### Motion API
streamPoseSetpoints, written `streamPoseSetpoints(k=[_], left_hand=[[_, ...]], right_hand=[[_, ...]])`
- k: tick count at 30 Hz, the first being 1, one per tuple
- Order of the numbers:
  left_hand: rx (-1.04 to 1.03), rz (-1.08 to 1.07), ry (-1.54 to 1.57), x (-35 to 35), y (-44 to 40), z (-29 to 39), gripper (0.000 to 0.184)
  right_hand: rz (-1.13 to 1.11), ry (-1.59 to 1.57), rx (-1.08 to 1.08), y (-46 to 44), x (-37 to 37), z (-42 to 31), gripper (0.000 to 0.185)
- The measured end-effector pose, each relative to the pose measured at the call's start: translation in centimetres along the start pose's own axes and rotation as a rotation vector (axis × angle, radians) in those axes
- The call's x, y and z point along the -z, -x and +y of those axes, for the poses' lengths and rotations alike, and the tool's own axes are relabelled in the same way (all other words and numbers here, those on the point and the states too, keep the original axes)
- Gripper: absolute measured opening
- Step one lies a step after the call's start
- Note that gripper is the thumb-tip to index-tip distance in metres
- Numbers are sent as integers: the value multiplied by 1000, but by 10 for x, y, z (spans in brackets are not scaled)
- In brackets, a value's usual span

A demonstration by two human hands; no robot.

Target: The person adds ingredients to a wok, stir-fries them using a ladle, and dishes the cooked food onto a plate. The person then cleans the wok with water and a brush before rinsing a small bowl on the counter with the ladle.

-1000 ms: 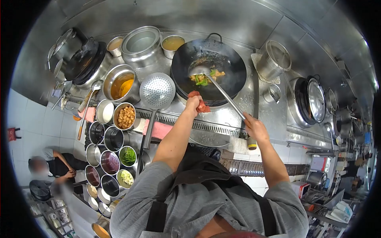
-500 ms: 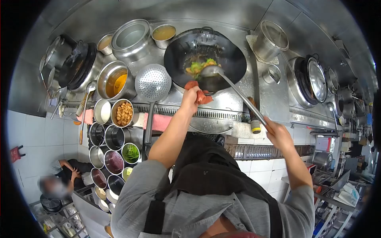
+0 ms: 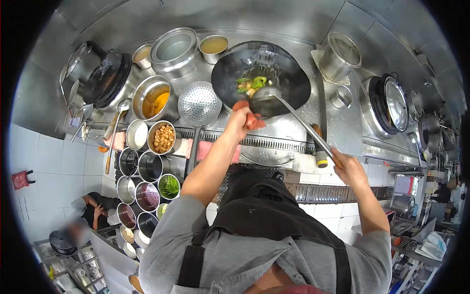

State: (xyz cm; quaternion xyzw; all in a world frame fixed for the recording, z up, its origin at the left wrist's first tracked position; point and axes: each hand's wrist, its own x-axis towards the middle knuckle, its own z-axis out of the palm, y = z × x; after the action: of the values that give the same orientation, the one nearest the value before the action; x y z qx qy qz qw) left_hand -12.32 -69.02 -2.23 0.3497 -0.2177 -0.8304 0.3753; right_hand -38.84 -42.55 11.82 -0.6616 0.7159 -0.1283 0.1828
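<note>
Steady wok (image 3: 288,93) at its near rim with left hand (image 3: 238,121), clenching fingers on cloth (image 3: 254,121), and, with right hand (image 3: 348,168) wrapping fingers round ladle (image 3: 304,124) handle at near-right of wok, sweep low beneath food (image 3: 259,81) in wok's middle, scraping lightly.

Readable texts, labels, brands, numbers, signs: none you can make out. Red-and-white rectangular box (image 3: 404,185), to your right: any lettering too small for you to read.
</note>
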Motion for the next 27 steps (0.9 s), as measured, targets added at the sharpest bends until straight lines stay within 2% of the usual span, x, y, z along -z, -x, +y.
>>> streamPoseSetpoints(k=[2, 3, 4, 6, 7, 8, 9, 10, 12, 13, 16, 17, 18, 20, 22, 24, 26, 27], left_hand=[[98, -69, -189, 7, -28, -3, 7], [120, -62, -103, 28, -43, -22, 18], [130, -70, -106, 19, -25, -28, 18], [-19, 98, -141, -7, 34, -31, 37], [48, 98, -164, 4, 49, -36, 45], [117, 107, -180, 15, 58, -39, 53], [88, 160, -159, -5, 76, -27, 50], [80, 165, -161, -9, 68, -20, 50], [-51, 130, -45, -21, 38, -2, 47], [-54, 138, 8, -27, 27, 2, 46], [-48, 129, 34, -34, 23, -1, 47], [-91, 229, -36, -55, 40, 5, 49], [-88, 228, -42, -53, 41, 4, 49], [-126, 121, -74, -55, 49, 8, 52], [-169, 195, -117, -73, 72, 0, 29], [-317, 201, -124, -69, 81, -30, 40], [-210, 113, -212, -49, 89, -52, 56], [-212, 114, -209, -44, 81, -55, 56]], right_hand=[[25, 129, 2, -34, -23, 12, 55], [31, 200, -30, -48, -39, 16, 53], [33, 201, -43, -54, -55, 20, 53], [198, 236, -62, -71, -70, 25, 50], [221, 231, -65, -68, -65, 22, 50], [253, 96, -62, -55, -57, 14, 51], [273, -41, -55, -42, -53, 7, 52], [274, -45, -47, -32, -49, 3, 52], [284, -220, -153, -10, -46, 1, 54], [287, -257, -190, -6, -47, 1, 56], [386, -158, -202, 2, -43, -4, 55], [421, -157, -193, 2, -43, -3, 57], [423, -161, -197, 1, -42, -3, 57], [481, -112, -196, -4, -38, -4, 61], [459, -88, -243, -13, -43, -6, 61], [448, -62, -285, -29, -64, 0, 62], [469, -154, -160, -50, -93, 5, 59], [298, -378, -282, -56, -100, 1, 56]])
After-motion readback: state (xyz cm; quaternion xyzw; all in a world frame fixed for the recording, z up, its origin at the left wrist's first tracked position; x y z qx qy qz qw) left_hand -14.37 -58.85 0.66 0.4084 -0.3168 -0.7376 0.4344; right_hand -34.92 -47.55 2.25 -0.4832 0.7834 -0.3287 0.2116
